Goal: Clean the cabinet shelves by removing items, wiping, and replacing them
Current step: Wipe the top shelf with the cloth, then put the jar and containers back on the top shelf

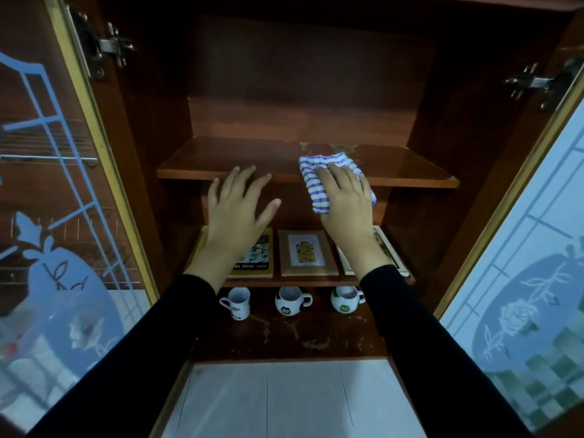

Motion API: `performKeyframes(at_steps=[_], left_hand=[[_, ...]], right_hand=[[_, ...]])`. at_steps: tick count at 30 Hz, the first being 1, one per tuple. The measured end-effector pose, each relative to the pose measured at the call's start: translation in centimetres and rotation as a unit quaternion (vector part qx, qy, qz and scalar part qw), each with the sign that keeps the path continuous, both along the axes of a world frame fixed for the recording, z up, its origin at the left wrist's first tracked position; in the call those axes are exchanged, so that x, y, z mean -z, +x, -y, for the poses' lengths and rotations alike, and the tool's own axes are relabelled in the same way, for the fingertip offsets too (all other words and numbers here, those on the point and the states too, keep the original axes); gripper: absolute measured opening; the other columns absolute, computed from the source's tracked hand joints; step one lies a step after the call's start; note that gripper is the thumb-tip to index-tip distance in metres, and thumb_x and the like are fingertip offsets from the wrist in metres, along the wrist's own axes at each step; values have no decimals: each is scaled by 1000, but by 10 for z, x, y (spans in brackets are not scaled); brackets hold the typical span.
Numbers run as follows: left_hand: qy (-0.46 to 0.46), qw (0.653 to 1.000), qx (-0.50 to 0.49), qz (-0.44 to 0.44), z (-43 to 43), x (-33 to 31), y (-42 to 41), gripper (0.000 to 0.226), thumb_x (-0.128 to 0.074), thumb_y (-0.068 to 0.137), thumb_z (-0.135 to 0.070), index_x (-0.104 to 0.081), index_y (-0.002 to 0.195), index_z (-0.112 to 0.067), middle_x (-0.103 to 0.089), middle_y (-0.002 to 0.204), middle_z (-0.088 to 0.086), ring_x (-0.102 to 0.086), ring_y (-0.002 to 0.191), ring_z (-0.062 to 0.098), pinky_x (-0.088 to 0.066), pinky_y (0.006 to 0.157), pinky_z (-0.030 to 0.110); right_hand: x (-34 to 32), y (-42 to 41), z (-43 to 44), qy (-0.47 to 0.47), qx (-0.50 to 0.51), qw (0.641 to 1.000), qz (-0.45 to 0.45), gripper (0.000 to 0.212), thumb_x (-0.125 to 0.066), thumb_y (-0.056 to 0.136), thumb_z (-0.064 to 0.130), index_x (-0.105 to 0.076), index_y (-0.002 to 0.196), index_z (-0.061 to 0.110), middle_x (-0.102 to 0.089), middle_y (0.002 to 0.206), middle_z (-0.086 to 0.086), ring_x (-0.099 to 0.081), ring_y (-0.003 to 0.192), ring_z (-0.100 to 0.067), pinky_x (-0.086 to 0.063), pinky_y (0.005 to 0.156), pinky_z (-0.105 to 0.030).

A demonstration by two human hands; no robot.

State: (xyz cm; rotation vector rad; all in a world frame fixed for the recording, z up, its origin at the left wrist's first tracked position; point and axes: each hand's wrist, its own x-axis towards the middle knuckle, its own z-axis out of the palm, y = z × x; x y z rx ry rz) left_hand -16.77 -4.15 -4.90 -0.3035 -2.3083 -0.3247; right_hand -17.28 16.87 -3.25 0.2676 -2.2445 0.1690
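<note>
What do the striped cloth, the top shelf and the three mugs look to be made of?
Striped cloth: soft textile, probably cotton weave; ribbed surface, bunching under the right hand. Top shelf: wood or wood-look laminate, glossy; it shows reflections and pale worn patches at the back. Three mugs: likely glazed ceramic; smooth white shine, printed designs.

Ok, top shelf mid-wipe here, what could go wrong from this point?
1. The striped cloth hangs partly over the front edge of the top shelf under the right hand; it may slip and fall.
2. The right wrist passes above the rightmost frame on the middle shelf; pulling back could nudge it off toward the mug beneath.
3. The flaked finish at the shelf's back edge might snag the cloth or lift further.
</note>
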Motion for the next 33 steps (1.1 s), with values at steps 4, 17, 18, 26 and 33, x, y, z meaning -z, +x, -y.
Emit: performKeyframes(at_steps=[4, 17, 18, 26, 33], left_hand=[[13, 1000, 20, 21, 3, 22, 23, 56, -39, 97, -60, -51, 141, -28, -38, 156, 1, -26, 147, 24, -15, 119, 50], [43, 964, 40, 259, 30, 143, 114, 70, -19, 91, -70, -56, 136, -31, -51, 146, -5, -40, 140, 21, -27, 115, 48], [36, 959, 40, 279, 32, 154, 121, 71, -19, 89, -70, -57, 135, -31, -53, 144, -4, -43, 137, 21, -28, 114, 48], [22, 926, 38, 376, 51, 207, 162, 47, -38, 98, -59, -63, 127, -32, -65, 128, -10, -62, 111, 13, -48, 86, 27], [27, 918, -4, 397, 58, 241, 198, 52, -32, 97, -60, -60, 131, -32, -62, 134, -8, -59, 119, 15, -45, 98, 31]], right_hand=[[17, 27, 11, -56, -25, 998, 4, 74, -75, 72, 2, -49, 141, 15, -46, 148, -9, -38, 140, -31, -27, 115, -52], [137, 113, 42, -174, -50, 932, 314, 43, -57, 87, 5, -55, 129, 11, -68, 101, -15, -64, 90, -37, -47, 65, -34], [149, 120, 43, -186, -48, 924, 331, 41, -57, 86, 5, -56, 126, 12, -68, 100, -15, -64, 91, -38, -50, 66, -37], [201, 163, 54, -214, -32, 897, 386, 34, -55, 87, 3, -60, 121, 8, -67, 98, -18, -62, 87, -38, -49, 65, -37], [237, 194, 71, -249, -61, 874, 414, 17, -58, 89, 6, -60, 106, 8, -64, 91, -10, -59, 80, -28, -45, 67, -31]])
